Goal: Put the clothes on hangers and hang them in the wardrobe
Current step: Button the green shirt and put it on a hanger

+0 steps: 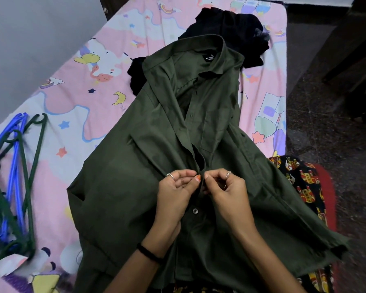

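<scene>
An olive green shirt (161,161) lies spread front-up on the bed, collar toward the far end. Its upper placket hangs apart; one button below my hands is fastened. My left hand (176,190) pinches the left edge of the placket at mid-chest. My right hand (224,188) pinches the right edge right beside it, fingertips of both hands nearly touching. A heap of black clothes (230,28) sits beyond the collar, partly under the shirt. Several blue and dark green plastic hangers (13,178) lie piled at the left of the bed.
The bed carries a pink cartoon-print sheet (89,85). A grey wall (30,39) runs along its left side. A black, red and yellow patterned cloth (304,182) shows at the right under the shirt. Dark speckled floor (325,127) lies to the right.
</scene>
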Available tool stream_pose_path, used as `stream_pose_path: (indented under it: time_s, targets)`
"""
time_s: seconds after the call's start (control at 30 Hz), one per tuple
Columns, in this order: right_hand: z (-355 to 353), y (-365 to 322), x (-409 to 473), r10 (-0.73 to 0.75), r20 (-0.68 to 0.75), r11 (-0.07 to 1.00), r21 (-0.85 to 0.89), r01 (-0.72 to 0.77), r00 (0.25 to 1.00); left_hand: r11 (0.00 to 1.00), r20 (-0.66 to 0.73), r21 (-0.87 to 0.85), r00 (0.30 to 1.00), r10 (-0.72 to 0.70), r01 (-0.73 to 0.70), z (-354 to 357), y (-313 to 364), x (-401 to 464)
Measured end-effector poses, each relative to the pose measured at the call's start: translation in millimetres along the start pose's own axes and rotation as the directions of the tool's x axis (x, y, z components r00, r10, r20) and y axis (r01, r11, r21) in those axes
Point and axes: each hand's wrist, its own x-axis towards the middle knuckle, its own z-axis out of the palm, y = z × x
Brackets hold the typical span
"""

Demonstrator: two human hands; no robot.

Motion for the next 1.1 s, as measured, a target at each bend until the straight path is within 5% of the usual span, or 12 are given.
stream_pose_path:
  time_s: [0.27,0.63,0.77,0.87,1.0,1.03,1.1]
  targets:
    - [4,1,6,0.034,-0.007,0.982,-0.186,-0.035,0.999,0.999,-0.018,0.033,1.000,-0.008,0.008,-3,0,-1]
    - [11,-7,-8,-0.186,-0.066,0.914,-0.377,0.148,0.980,0.996,-0.072,0.057,0.995,0.073,-0.069,7,3,-1]
    - [12,-9,-8,-0.151,-0.125,0.963,-0.241,0.117,0.981,0.994,-0.116,0.045,0.988,0.101,-0.097,13,-1,1]
    - [11,-8,-5,0.059,-0.139,0.998,0.031,-0.055,0.988,0.993,-0.096,-0.089,0.993,0.068,-0.076,14,0,-1]
    - [8,-18,-6,0.313,0.073,0.859,0.403,-0.315,0.947,0.991,-0.016,-0.129,0.999,0.027,-0.029,6,1,-1]
    - [3,-19,-5,0.295,0.111,0.885,0.342,-0.315,0.949,0.996,0.032,-0.087,0.999,0.022,-0.019,3,4,-1]
    - [-12,-19,5,0.140,0.094,0.980,-0.156,-0.124,0.986,0.998,0.149,0.036,0.988,0.042,-0.048,-10,15,5]
